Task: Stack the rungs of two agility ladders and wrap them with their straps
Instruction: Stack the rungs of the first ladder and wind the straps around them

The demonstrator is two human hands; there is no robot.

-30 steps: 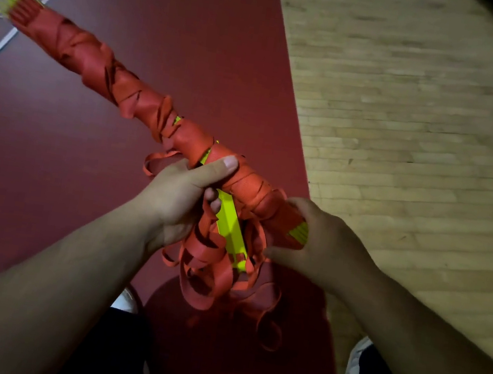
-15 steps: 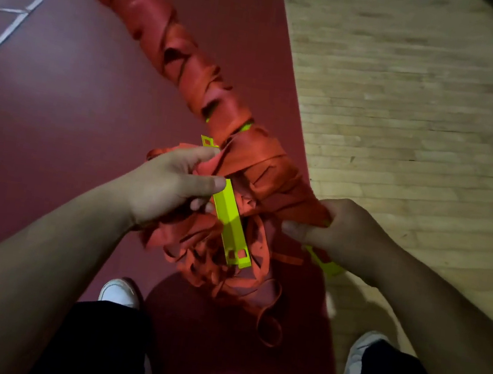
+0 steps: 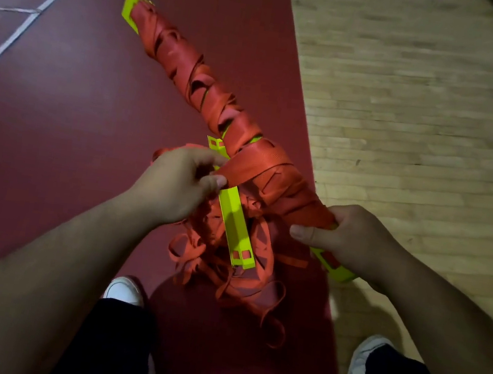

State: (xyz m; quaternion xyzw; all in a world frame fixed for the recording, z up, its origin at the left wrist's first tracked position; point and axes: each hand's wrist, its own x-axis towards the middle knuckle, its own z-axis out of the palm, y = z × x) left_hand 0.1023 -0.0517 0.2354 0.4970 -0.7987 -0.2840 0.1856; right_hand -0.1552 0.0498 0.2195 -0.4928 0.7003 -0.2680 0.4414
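2 things worry me from my end of the feed. 1st, the loose rung (image 3: 235, 226), yellow-green, hangs out of the wrap just beside the left hand (image 3: 179, 183), pointing down toward 5 o'clock, apart from the stack; if the next turn goes round without it, I judge it will dangle or jam crosswise under the band. 2nd, the loose straps (image 3: 244, 281) hang in a tangle of loops below both hands, toward 6 o'clock, over the red floor (image 3: 57, 128); a loop could snag that rung's slotted end or knot, and a harder pull would only tighten it.

The bundle of rungs (image 3: 218, 110) is held in the air, running from its far end at 11 o'clock to its near end at 4 o'clock, wound in orange strap along most of its length. The left hand is closed, thumb and fingers pinching a flat band of strap (image 3: 251, 165) that comes off the bundle toward 9 o'clock and looks taut; whether it also touches the loose rung I cannot tell. The right hand (image 3: 352, 236) is curled round the near end of the bundle, thumb lying along its side toward 9 o'clock, with yellow rung ends poking out past the palm at 5 o'clock
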